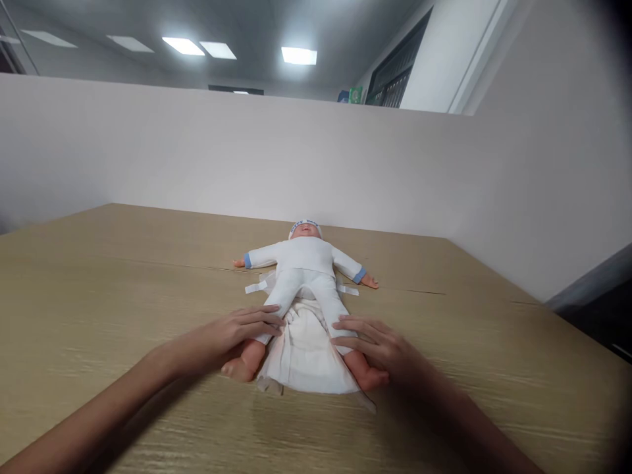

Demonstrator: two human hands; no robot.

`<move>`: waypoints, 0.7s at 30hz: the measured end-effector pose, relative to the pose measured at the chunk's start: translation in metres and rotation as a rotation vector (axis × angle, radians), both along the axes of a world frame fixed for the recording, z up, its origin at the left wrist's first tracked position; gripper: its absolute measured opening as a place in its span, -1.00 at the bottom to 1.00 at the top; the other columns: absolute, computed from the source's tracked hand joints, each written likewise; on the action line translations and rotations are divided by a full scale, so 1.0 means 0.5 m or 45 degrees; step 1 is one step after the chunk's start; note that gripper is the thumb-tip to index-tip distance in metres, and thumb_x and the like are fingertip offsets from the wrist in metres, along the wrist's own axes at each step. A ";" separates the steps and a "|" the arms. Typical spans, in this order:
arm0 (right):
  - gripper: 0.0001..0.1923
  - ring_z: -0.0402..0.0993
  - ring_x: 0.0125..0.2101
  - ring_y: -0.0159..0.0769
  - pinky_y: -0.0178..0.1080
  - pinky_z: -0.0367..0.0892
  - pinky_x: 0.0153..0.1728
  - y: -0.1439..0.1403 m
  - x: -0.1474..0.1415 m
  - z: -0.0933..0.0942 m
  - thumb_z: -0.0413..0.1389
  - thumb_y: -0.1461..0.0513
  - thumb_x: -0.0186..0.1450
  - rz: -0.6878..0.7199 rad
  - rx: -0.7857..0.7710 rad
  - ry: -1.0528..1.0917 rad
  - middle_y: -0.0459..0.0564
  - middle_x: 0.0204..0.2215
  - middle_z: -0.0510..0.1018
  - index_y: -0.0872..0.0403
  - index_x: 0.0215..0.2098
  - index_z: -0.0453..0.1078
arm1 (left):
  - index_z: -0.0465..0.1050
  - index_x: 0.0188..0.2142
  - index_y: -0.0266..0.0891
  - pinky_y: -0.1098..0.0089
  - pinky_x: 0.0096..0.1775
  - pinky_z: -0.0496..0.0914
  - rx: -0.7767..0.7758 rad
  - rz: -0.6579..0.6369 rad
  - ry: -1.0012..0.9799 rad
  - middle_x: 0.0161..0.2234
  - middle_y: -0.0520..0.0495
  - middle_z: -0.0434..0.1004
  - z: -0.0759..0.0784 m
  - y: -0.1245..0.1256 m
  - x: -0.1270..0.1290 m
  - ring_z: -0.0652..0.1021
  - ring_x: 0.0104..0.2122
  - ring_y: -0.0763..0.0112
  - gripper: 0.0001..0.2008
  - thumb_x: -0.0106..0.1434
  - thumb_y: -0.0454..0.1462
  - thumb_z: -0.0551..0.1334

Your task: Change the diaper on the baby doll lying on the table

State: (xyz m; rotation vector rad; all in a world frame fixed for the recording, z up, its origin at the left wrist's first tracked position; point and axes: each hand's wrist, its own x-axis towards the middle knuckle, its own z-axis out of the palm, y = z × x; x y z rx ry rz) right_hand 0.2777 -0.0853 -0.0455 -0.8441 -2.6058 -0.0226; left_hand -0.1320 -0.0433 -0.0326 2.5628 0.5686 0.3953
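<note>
A baby doll (305,253) in a white outfit with blue cuffs and a printed headband lies on its back, arms spread, feet toward me. Beneath its hips and between its legs is an unfolded white diaper (313,365), its tape tabs sticking out at both sides of the waist. My left hand (241,331) rests over the doll's lower leg on the left, fingers stretched out. On the other lower leg lies my right hand (372,339), its fingers extended and slightly apart. Neither hand is closed around anything. My thumbs are mostly hidden.
The doll lies on a wide wooden table (148,283) with a seam across it. A pale partition wall (222,151) rises behind the table and continues along the right. Beyond its top, a green package (355,95) and lit ceiling panels show. Something dark stands at the right edge.
</note>
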 end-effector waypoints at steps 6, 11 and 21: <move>-0.45 0.54 0.26 -0.25 -0.14 0.47 0.28 0.014 0.008 0.011 -0.06 0.40 0.52 -0.035 -0.320 0.246 -0.05 0.24 0.63 -0.20 0.19 0.61 | 0.46 0.26 0.01 0.01 0.41 0.29 -0.148 0.214 -0.062 0.38 -0.07 0.44 0.028 -0.037 0.025 0.28 0.48 0.06 -0.66 0.59 -0.20 0.09; -0.54 0.50 0.31 -0.18 -0.10 0.44 0.32 -0.037 -0.032 0.048 -0.04 0.24 0.57 -0.235 -0.406 0.196 -0.01 0.30 0.58 -0.11 0.31 0.51 | 0.38 0.27 -0.03 -0.06 0.40 0.27 0.058 0.300 0.053 0.40 -0.17 0.40 0.012 -0.069 0.057 0.19 0.50 -0.13 -0.33 0.30 0.13 0.43; -0.49 0.47 0.30 0.05 0.08 0.45 0.24 -0.088 -0.090 0.008 0.03 0.28 0.47 -0.353 -0.037 -0.030 0.19 0.31 0.53 -0.02 0.34 0.46 | 0.49 -0.03 -0.09 -0.01 0.32 0.27 0.235 0.367 -0.051 0.10 -0.10 0.62 -0.011 -0.077 0.083 0.36 0.37 -0.03 -0.86 0.46 -0.28 0.21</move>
